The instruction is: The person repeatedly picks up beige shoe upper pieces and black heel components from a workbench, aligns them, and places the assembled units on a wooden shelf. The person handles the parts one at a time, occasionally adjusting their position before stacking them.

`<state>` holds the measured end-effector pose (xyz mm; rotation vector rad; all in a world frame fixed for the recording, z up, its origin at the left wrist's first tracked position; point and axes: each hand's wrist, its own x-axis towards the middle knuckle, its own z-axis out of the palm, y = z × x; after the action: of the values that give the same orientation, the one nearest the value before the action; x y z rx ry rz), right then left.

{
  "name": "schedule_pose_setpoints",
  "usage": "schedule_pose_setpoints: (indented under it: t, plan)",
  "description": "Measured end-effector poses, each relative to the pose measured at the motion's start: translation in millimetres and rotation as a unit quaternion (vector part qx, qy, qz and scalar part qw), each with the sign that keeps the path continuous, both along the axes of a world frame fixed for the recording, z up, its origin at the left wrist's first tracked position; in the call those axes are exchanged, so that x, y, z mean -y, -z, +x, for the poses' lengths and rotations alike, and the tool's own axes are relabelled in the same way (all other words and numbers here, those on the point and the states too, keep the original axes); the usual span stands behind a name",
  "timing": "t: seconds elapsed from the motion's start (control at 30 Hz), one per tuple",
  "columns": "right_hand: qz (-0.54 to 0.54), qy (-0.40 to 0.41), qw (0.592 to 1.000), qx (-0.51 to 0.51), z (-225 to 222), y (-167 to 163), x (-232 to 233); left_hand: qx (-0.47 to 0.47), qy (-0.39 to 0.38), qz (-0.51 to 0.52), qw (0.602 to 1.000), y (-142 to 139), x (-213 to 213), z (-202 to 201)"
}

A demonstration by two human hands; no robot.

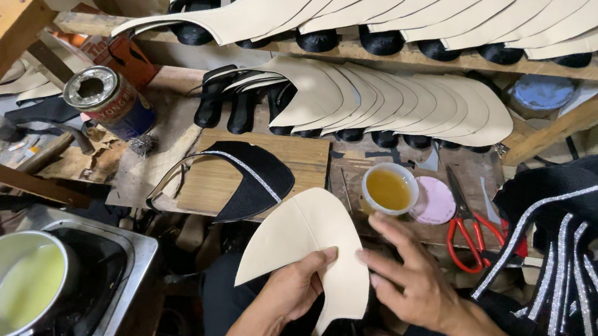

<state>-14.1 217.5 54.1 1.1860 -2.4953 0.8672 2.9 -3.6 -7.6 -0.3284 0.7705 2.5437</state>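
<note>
Left hand point(297, 285) pinching cream shoe-upper piece point(307, 250), thumb on top, fingers under; grip clamped on it near its lower middle. Right hand point(415, 277) w/ fingers spread flat, fingertips touching piece's right edge; grip apart, not clamped on anything. Piece held in air just off worktop's front edge, over lap, pointed end toward worktop.

On worktop point(355, 176), centre: wooden board point(299, 161) w/ black upper piece point(255, 179) lying on it, silver-trimmed edge, overhanging board's front. Just right of board: white cup point(388, 189) of amber liquid, near front edge. Pink round lid point(435, 200) touching or just beside cup, cannot tell which. Red-handled scissors point(468, 227) near front right corner. Tin can point(108, 103) w/ open top at left side. Pile of black pieces w/ glittery strips point(578, 240) off right edge.

Back of worktop: row of cream uppers point(389, 100) overlapped on black lasts. Shelf point(365, 51) above w/ second row of cream uppers point(432, 11). Metal pot point(9, 284) of pale liquid at lower left, below worktop.
</note>
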Motion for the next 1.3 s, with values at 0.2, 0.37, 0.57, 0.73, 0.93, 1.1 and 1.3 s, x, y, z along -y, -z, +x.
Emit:
schedule_pose_setpoints:
  t: [0.2, 0.37, 0.57, 0.73, 0.93, 1.1, 1.3]
  plan:
    - [-0.044, 0.04, 0.998, -0.016, -5.4, 9.7, -5.9, -0.028, 0.045, 0.006, 0.999, -12.3, -12.5, 11.9]
    - [-0.082, -0.01, 0.996, 0.046, 2.2, 16.4, -17.4, -0.045, 0.033, 0.01, 0.998, -18.8, -14.1, 20.4]
    - [-0.175, -0.073, 0.951, 0.244, 21.8, 23.8, -28.8, -0.023, -0.022, 0.006, 0.999, -14.1, -5.1, 15.5]
    - [-0.275, 0.001, 0.893, 0.356, 28.1, 30.2, -24.1, -0.006, 0.098, -0.108, 0.989, -9.8, -13.7, 14.2]
    - [-0.152, -0.006, 0.97, 0.187, 20.6, 18.0, -29.3, -0.058, 0.166, -0.088, 0.98, -5.0, -7.5, 14.5]
    - [-0.083, 0.012, 0.992, 0.093, 22.5, 17.3, -22.2, -0.045, 0.154, -0.088, 0.983, -8.1, -6.7, 14.2]
    - [-0.078, -0.032, 0.996, 0.015, 22.9, 17.8, -22.7, -0.009, 0.129, -0.093, 0.987, -18.6, -2.5, 3.0]
